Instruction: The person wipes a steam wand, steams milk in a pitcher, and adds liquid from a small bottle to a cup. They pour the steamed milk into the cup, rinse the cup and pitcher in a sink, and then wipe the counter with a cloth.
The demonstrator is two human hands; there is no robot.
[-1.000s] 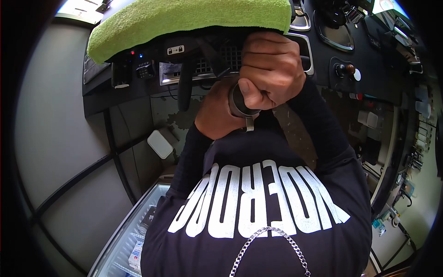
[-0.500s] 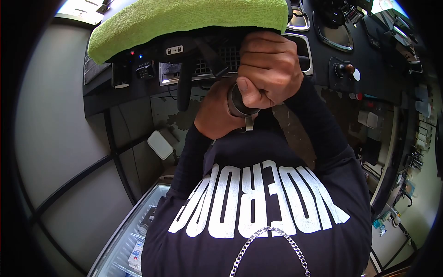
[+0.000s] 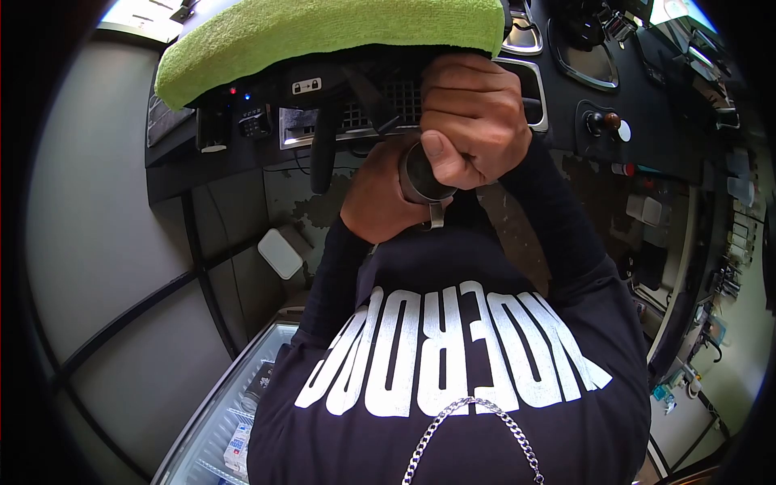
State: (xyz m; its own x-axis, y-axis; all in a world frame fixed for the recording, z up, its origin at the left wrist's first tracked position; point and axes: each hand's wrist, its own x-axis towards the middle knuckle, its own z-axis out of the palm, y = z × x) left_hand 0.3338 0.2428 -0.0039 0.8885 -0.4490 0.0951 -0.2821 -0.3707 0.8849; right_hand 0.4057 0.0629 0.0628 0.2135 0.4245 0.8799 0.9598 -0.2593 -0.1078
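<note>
My left hand [image 3: 380,194] is wrapped round a small metal pitcher [image 3: 416,179], whose handle [image 3: 437,217] points toward my body. Just above and partly over the pitcher's mouth, my right hand [image 3: 475,117] is closed in a fist, its thumb lying over the rim. What the right fingers grip is hidden beneath them. Both hands are at the front of an espresso machine [image 3: 305,86], beside its drip tray grid [image 3: 360,115]. A black portafilter handle [image 3: 324,158] sticks out left of my hands.
A green towel [image 3: 339,31] covers the machine's top. At right on the black counter stands a tamper [image 3: 600,121] with a brown knob. A metal-rimmed tray [image 3: 540,121] is beside my right wrist. Lower left, a glass-topped fridge [image 3: 214,404] holds cartons.
My right thumb has shifted slightly and the fist has turned a little over the pitcher. The left hand and pitcher are nearly still.
</note>
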